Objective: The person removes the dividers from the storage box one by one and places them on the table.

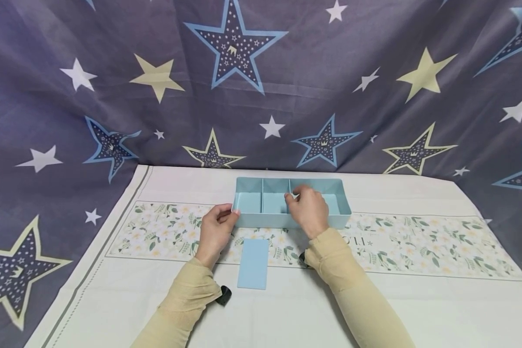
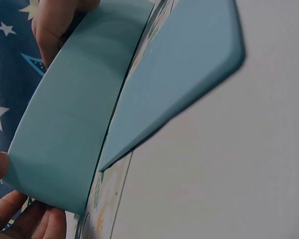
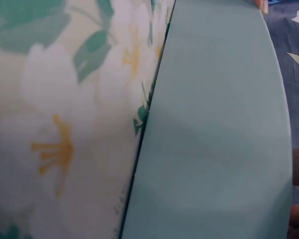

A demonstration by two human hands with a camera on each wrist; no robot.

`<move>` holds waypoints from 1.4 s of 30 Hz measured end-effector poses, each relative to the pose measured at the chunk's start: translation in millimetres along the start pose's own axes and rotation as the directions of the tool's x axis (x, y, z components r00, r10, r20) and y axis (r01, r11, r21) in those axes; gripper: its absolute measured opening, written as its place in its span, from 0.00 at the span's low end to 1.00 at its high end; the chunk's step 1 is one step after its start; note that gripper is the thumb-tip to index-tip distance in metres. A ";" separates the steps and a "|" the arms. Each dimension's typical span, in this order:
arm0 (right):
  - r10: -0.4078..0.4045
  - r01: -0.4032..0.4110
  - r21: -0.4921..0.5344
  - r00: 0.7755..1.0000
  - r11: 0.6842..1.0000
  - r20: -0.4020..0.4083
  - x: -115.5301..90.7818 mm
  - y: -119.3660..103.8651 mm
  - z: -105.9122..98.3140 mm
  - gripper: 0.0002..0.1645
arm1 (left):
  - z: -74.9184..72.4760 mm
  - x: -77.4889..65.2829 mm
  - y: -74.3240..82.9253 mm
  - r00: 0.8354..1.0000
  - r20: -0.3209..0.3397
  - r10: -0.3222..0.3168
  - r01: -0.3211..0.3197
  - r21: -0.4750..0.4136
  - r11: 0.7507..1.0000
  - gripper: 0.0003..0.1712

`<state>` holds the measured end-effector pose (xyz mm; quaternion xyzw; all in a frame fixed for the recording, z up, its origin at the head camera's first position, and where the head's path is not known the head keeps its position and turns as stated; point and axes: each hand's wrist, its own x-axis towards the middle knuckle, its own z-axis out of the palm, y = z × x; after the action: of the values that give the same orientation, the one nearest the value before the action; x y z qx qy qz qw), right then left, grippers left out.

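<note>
A long light-blue open box [image 1: 269,221] stands near the back of the table, with two upright dividers parting it into three compartments. My left hand [image 1: 215,233] grips its left end, the thumb at the front corner and the other fingers along the end wall. My right hand [image 1: 310,209] reaches over the front wall and pinches the right divider [image 1: 289,186] near its top; the fingertips are partly hidden. The left divider [image 1: 262,195] stands untouched. A loose blue rectangular panel [image 1: 253,263] lies flat in front of the box, also large in the left wrist view.
Beneath the box, a floral printed band [image 1: 165,232] crosses the white tablecloth [image 1: 287,314]. A dark star-patterned curtain [image 1: 313,96] hangs behind and at both sides. Black straps [image 1: 224,295] show at the sleeve cuffs.
</note>
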<state>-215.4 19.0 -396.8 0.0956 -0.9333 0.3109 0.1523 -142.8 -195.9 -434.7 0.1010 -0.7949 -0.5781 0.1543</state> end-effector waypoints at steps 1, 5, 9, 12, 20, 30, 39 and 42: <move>-0.003 0.003 -0.006 1.000 1.000 -0.002 -0.2 0.3 0.3 0.17 | 0.1 0.2 0.1 1.000 0.001 -0.001 0.001 0.000 1.000 0.22; -0.005 0.005 -0.041 1.000 0.999 -0.008 -0.5 0.8 2.2 0.17 | -1.2 -1.1 6.1 1.000 0.009 -0.027 0.027 -0.005 1.000 0.21; -0.014 0.013 -0.075 1.000 0.997 -0.021 -0.9 1.5 4.9 0.16 | -0.8 -0.7 5.2 1.000 0.005 -0.020 0.020 -0.007 1.000 0.21; -0.029 0.026 -0.095 0.999 0.995 -0.034 -1.5 1.8 6.5 0.14 | 0.9 0.9 -0.7 1.000 -0.008 0.009 -0.009 -0.009 1.000 0.22; -0.068 0.061 -0.130 0.996 0.990 -0.050 -3.1 1.1 7.8 0.12 | 8.0 15.3 -34.9 0.995 -0.050 0.091 -0.090 0.023 0.996 0.27; -0.086 0.078 -0.131 0.995 0.988 -0.054 -3.6 1.5 8.7 0.11 | 0.4 -1.6 3.4 1.000 -0.005 -0.006 0.006 0.003 1.000 0.22; -0.104 0.094 -0.126 0.992 0.987 -0.074 -3.4 1.7 9.5 0.07 | 3.7 4.4 -12.3 0.998 -0.035 0.051 -0.051 0.012 0.999 0.24; -0.107 0.097 -0.129 0.991 0.987 -0.079 -3.6 1.6 9.4 0.07 | 6.9 11.6 -29.1 0.996 -0.048 0.079 -0.078 0.024 0.997 0.26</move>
<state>-214.7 14.8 -406.1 0.1201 -0.9373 0.2477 0.2138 -156.7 -202.7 -462.9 0.0854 -0.8006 -0.5600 0.1950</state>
